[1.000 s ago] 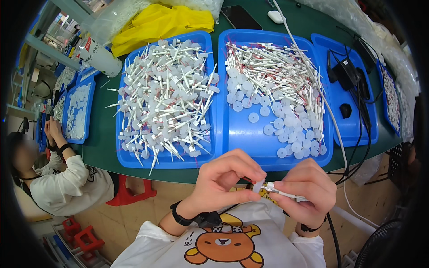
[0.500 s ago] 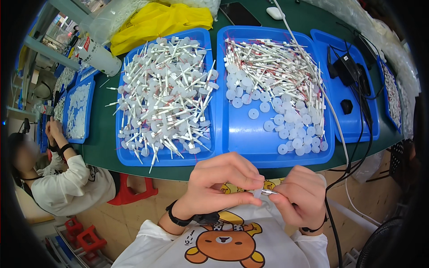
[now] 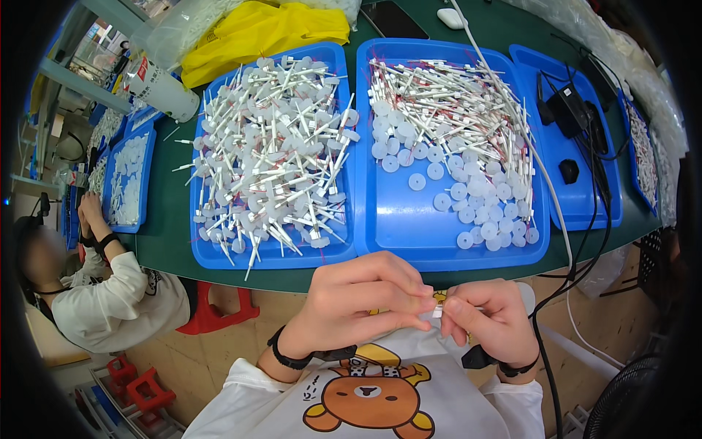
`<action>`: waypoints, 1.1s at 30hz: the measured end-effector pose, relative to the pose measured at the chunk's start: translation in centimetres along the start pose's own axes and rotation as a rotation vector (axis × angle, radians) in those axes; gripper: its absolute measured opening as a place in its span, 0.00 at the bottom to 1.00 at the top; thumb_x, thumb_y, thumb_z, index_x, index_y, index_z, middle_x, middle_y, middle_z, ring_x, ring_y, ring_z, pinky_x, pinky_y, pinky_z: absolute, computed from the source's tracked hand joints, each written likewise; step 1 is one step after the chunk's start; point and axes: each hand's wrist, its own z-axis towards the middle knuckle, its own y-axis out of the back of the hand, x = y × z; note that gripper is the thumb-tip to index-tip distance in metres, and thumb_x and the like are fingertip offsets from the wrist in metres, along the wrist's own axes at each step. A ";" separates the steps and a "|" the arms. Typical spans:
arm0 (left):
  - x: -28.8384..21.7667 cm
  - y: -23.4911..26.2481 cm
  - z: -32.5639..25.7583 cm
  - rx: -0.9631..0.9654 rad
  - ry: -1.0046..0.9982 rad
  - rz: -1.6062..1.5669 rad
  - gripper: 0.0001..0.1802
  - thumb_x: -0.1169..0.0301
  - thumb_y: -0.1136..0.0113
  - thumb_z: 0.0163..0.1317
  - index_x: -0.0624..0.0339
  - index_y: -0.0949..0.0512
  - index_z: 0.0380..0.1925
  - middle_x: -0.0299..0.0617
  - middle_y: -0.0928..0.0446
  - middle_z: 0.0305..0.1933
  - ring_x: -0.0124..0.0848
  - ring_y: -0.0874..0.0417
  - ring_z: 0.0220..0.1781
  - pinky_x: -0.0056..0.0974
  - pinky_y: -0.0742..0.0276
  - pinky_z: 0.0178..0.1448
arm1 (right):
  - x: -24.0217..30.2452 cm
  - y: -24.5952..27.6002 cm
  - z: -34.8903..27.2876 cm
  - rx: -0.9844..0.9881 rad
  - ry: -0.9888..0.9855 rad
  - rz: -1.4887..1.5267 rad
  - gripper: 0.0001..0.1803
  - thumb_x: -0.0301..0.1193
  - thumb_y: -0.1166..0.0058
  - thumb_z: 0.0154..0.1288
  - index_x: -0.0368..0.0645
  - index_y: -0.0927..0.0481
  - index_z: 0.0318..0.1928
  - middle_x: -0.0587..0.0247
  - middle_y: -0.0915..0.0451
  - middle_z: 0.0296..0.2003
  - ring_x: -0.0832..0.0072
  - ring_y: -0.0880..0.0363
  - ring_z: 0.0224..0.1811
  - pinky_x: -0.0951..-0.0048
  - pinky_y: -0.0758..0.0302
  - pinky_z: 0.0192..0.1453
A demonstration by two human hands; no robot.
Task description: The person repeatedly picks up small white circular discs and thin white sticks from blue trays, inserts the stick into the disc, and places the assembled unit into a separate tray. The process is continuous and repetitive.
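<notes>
Both hands meet in front of my chest, near the table's front edge. My left hand [image 3: 369, 296] is closed in a pinch, its fingertips almost touching those of the right; what lies in them is mostly hidden. Thumb and fingers of my right hand [image 3: 490, 316] pinch a small part, of which a white block-shaped end [image 3: 438, 311] shows between the hands. Beyond them, the right blue tray [image 3: 395, 230] holds loose translucent discs [image 3: 417, 181] and thin white sticks [image 3: 446, 110] with red wires. Heaped in the left blue tray [image 3: 292, 261] are white sticks with discs on them.
A white cable [image 3: 545, 175] crosses the right tray. Beside it, another blue tray [image 3: 578, 201] holds black adapters and cables. A yellow bag [image 3: 263, 36], phone [image 3: 395, 20] and white canister [image 3: 162, 89] lie behind. At left, a co-worker [image 3: 124, 293] works at another tray.
The right hand has turned and its fingers have shifted at the pinch. The disc and shiny shaft seen between the hands are now hidden; a white block-shaped end shows there instead.
</notes>
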 end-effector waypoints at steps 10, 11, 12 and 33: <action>0.8 -0.3 -0.2 -0.030 0.042 -0.145 0.14 0.84 0.23 0.42 0.68 0.15 0.32 0.48 0.18 0.35 0.39 0.13 0.38 0.37 0.16 0.41 | 0.2 -0.5 -0.1 -0.026 -0.090 0.124 0.21 0.36 0.50 0.77 0.34 0.18 0.29 0.68 0.23 0.21 0.84 0.29 0.20 0.81 0.35 0.25; 0.9 -0.3 -0.2 -0.031 0.041 -0.148 0.14 0.84 0.22 0.42 0.68 0.15 0.32 0.48 0.17 0.35 0.39 0.13 0.38 0.37 0.16 0.41 | 0.3 -0.6 0.0 -0.040 -0.092 0.107 0.21 0.35 0.51 0.77 0.34 0.19 0.28 0.67 0.23 0.20 0.83 0.29 0.19 0.80 0.34 0.25; 0.9 -0.3 -0.2 -0.033 0.041 -0.152 0.15 0.84 0.22 0.42 0.68 0.15 0.32 0.48 0.17 0.35 0.38 0.13 0.38 0.37 0.16 0.41 | 0.3 -0.7 0.0 -0.054 -0.094 0.090 0.22 0.35 0.51 0.77 0.34 0.19 0.26 0.65 0.22 0.19 0.83 0.28 0.17 0.80 0.34 0.25; -0.9 9.2 -6.8 -1.138 0.307 1.077 0.17 0.77 0.31 0.59 0.63 0.23 0.47 0.45 0.25 0.53 0.36 0.24 0.55 0.39 0.31 0.61 | -1.2 -0.6 0.0 -0.345 0.274 -0.177 0.18 0.25 0.54 0.73 0.35 0.31 0.61 0.61 0.20 0.36 0.79 0.26 0.38 0.73 0.31 0.50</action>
